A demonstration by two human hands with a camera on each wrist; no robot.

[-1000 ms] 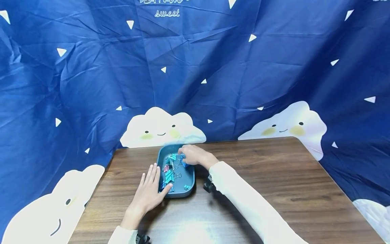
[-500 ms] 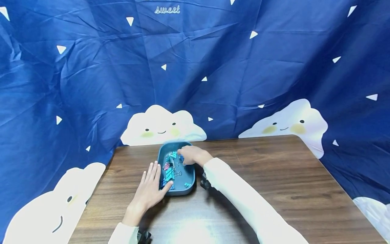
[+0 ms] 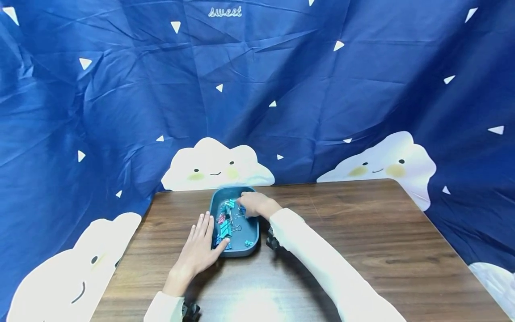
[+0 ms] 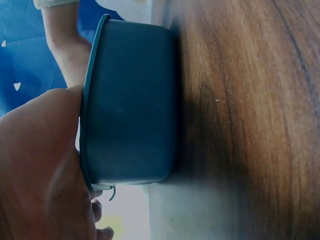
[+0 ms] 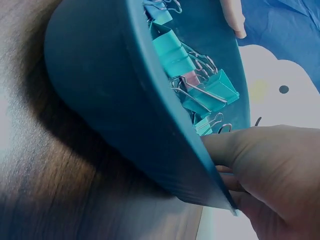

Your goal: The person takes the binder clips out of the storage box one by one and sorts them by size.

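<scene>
A dark teal tray (image 3: 250, 232) stands on the table with several binder clips inside. Along its left rim lies my left hand (image 3: 198, 250), fingers straight and thumb over the front left corner. My right hand (image 3: 254, 203) reaches over the right rim, its bent fingers down beside a blue binder clip (image 3: 243, 210). In the right wrist view the tray's wall hides those fingertips, so a grip cannot be made out. Turquoise binder clips (image 5: 172, 52) and a pink binder clip (image 3: 221, 218) lie in the tray's left half. A small turquoise clip (image 3: 249, 243) sits near the front right corner.
The brown wooden table (image 3: 362, 232) stretches well to the right of the tray, and its back edge runs close behind it. A blue cloth backdrop (image 3: 297, 89) with white clouds hangs behind.
The head view has shifted slightly. My right hand has moved a little within the tray's right side, and less of the blue binder clip shows. My left hand keeps its place on the rim.
</scene>
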